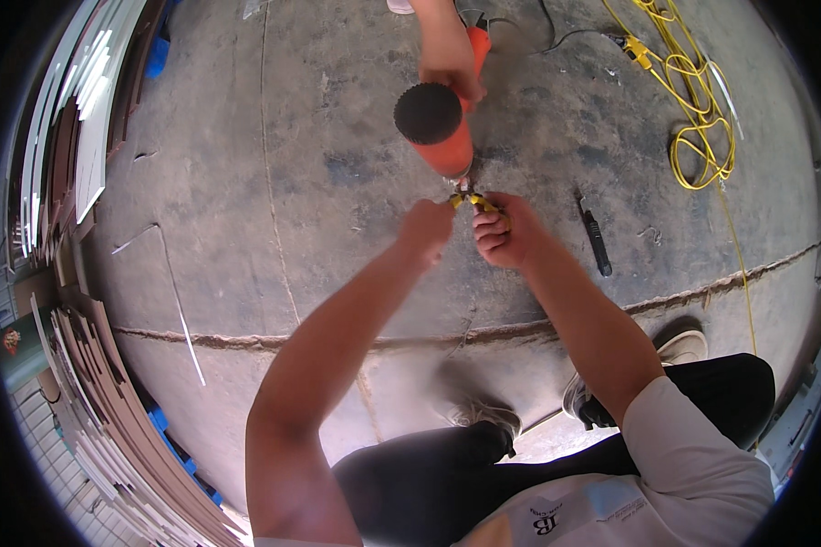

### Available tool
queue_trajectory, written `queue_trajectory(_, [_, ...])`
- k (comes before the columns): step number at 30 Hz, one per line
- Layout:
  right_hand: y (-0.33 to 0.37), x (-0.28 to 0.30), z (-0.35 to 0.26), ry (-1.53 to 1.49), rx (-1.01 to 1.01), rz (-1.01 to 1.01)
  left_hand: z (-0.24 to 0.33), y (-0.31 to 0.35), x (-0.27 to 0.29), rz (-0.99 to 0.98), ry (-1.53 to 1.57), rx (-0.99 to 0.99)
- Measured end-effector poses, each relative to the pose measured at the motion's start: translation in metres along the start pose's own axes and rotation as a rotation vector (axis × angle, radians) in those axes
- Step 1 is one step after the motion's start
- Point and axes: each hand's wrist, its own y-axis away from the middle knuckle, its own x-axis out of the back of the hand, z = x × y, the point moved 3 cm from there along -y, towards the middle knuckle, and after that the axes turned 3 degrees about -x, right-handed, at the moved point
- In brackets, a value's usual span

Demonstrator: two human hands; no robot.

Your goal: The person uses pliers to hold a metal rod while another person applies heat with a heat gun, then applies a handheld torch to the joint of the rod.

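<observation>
Head view, only one I have. My left hand (426, 228) is a closed fist, fingers curled tight together; it sits right at the nose of the orange power tool (440, 128), but what it pinches I cannot tell, too small and hidden. My right hand (504, 235) is wrapped around the yellow-handled pliers (472, 200), fingers pressed together on the grips. The pliers' tip points up at the lower end of the orange tool, touching or just beside it; I can't say which. Both my hands are close together, nearly touching, above the concrete floor (337, 182).

Another person's hand (452, 68) comes in from the top edge and grips the orange tool, whose dark round end faces the camera.

On the floor: a black utility knife (597, 237) just right of my right hand, a yellow cord (698, 109) coiled upper right, a black cable (556, 36) near the top. Stacked boards (91, 383) line the left side. My shoes (675, 351) are below, on the floor.
</observation>
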Motion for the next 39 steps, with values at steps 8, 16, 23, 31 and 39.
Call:
queue_trajectory(8, [0.007,-0.028,0.016,0.301,0.165,0.457,-0.085,-0.027,-0.055,0.036,-0.270,-0.241])
queue_trajectory(16, [0.008,-0.003,0.026,0.606,0.179,0.590,-0.094,-0.017,-0.068,0.183,0.068,-0.441])
queue_trajectory(23, [0.022,-0.009,0.039,0.590,0.047,0.281,-0.107,-0.028,-0.082,-0.052,0.349,-0.330])
queue_trajectory(31, [0.024,0.001,0.052,0.669,0.168,0.347,-0.097,-0.014,-0.076,-0.376,0.597,-0.127])
queue_trajectory(39, [0.015,0.012,0.057,0.961,0.225,0.389,-0.073,0.056,-0.024,-0.608,0.291,-0.431])
